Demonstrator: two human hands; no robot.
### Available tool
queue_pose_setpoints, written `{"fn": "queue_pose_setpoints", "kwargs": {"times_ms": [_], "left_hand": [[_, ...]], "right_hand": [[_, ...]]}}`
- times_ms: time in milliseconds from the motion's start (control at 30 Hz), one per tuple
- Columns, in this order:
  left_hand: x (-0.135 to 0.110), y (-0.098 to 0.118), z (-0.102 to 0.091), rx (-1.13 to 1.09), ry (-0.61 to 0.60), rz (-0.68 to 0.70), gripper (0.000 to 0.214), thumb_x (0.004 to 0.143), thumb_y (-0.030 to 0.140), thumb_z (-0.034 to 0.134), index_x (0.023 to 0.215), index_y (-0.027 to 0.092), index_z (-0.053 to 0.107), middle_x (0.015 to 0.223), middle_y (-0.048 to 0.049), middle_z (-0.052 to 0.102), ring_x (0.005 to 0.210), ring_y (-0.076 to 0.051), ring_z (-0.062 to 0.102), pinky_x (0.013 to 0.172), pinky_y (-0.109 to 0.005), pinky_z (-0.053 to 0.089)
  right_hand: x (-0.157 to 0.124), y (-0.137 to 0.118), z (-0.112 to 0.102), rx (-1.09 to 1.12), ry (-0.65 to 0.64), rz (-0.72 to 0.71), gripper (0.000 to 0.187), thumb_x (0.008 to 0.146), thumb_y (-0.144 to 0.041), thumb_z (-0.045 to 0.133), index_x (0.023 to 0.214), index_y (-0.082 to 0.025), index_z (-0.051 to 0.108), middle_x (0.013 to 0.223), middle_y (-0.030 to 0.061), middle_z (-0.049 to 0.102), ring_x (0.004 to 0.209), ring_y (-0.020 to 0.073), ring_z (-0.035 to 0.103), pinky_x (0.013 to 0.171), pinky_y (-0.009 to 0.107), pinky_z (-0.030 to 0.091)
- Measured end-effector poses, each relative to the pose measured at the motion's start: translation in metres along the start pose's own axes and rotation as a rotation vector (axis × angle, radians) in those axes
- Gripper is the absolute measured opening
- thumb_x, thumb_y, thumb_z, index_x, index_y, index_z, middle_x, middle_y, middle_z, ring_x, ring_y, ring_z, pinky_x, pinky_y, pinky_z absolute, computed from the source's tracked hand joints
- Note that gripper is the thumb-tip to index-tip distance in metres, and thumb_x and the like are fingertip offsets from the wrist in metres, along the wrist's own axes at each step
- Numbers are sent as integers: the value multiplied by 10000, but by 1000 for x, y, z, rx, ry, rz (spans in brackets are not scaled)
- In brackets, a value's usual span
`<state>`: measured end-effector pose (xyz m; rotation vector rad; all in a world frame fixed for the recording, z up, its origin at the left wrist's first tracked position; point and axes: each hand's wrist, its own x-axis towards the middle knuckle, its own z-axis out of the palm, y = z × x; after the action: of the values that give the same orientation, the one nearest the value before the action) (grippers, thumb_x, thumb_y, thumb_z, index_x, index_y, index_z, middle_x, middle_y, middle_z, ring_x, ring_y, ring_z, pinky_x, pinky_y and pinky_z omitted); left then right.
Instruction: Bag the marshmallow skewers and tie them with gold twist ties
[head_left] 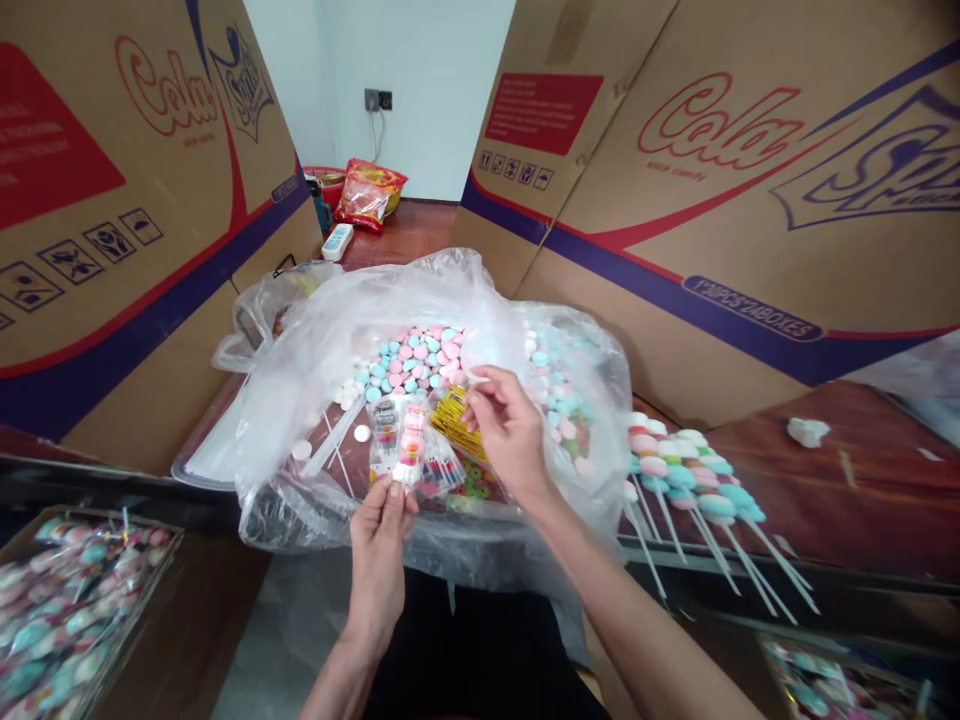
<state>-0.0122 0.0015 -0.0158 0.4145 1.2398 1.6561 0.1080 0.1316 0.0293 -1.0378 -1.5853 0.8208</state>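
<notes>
My left hand (381,535) is closed, thumb and fingers pinching the lower end of a small clear packet with pink printing (412,438). Beside it lies a similar packet with dark printing (385,428). My right hand (510,430) is closed above a stack of yellow sachets (454,420), fingertips together; whatever is between them is too small to make out. Behind the hands, pink, blue and white candies (412,360) lie heaped in a large clear plastic bag (300,330). White sticks (337,425) and red, white and blue packets (442,468) lie near my left hand.
Tall cardboard cartons (150,250) wall in the left and right. Marshmallow-like candies on sticks (686,480) lie on the table's right (862,510). Boxes of wrapped candies (71,600) stand lower down. A red snack bag (369,195) and white remote (337,242) are at the back.
</notes>
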Motion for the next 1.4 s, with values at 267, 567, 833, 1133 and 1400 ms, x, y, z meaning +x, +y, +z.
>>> {"fn": "queue_pose_setpoints", "kwargs": {"times_ms": [267,567,833,1133,1400], "left_hand": [[-7,0,14,-41,-42,14,275,836,385,750,926,234,539,671,57,541,558,-82,393,519,-196,272],[-21,1,20,-83,-192,-67,296,796,370,787,893,221,551,629,77,456,524,-70,311,520,-207,274],[-24,-7,23,61,-209,79,324,845,451,747,771,196,561,649,51,447,554,-81,319,516,-212,290],[-23,20,24,-192,-387,-463,477,626,401,917,756,177,517,550,114,284,497,-39,88,415,-155,117],[-31,9,22,166,-277,-66,296,840,444,752,934,191,630,612,46,515,515,-74,378,494,-174,330]], "right_hand": [[-92,-20,22,497,125,481,128,740,-283,809,785,-197,726,702,10,709,648,163,660,611,286,543],[-116,-12,8,175,37,308,143,887,-309,637,789,-205,632,719,0,669,645,154,609,627,266,499],[-123,-13,1,147,-2,330,171,947,-346,542,833,-219,553,765,-2,607,682,153,580,643,264,479],[-112,-19,-16,468,-207,371,209,926,-341,577,770,-210,527,849,0,559,648,119,467,582,240,403],[-120,-15,-19,-7,-185,79,80,952,-223,451,879,-230,480,760,3,553,686,163,515,668,285,438]]}}
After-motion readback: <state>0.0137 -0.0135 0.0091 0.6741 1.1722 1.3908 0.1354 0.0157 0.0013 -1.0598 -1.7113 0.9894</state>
